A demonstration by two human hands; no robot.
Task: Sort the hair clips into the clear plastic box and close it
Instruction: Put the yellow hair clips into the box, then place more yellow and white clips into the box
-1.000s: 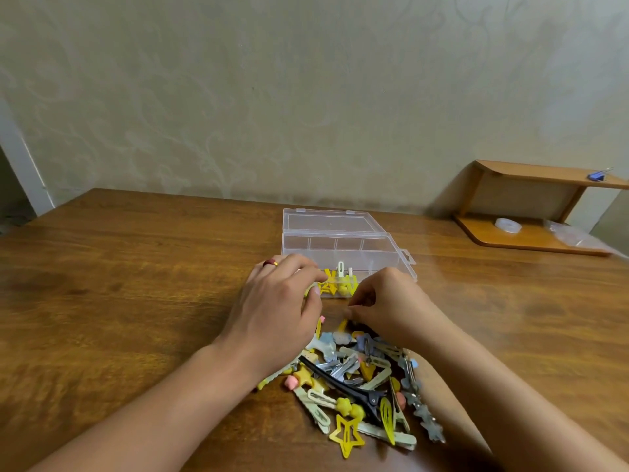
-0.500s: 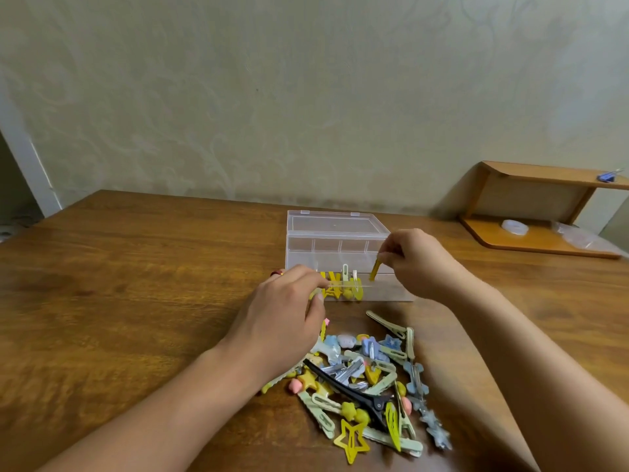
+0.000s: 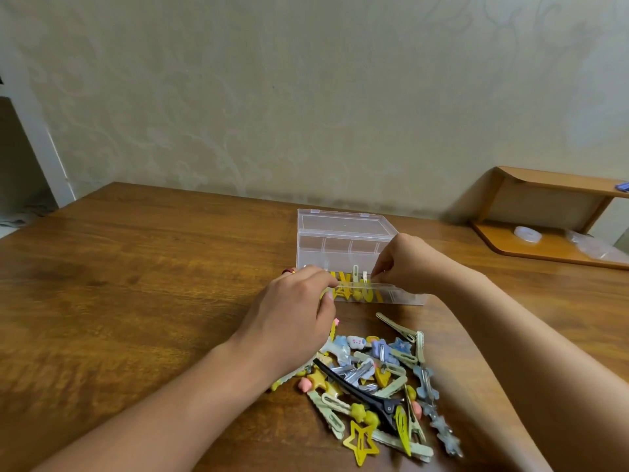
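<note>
Head view: clips (image 3: 377,386), mostly yellow, pale green, blue and one long black, lie piled on the near table (image 3: 136,284). Just beyond stands the clear box (image 3: 340,247), lid open, with yellow clips (image 3: 354,291) in its near compartments. Right hand (image 3: 405,264) pinches something small over that row; left hand (image 3: 292,321) curls at the box's near-left corner, grip unclear.

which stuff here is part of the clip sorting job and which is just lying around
Part of the job:
clear plastic box
yellow clips in the box
pile of hair clips
left hand
right hand

Just lying about:
wooden shelf
tape roll
plastic bag
</note>
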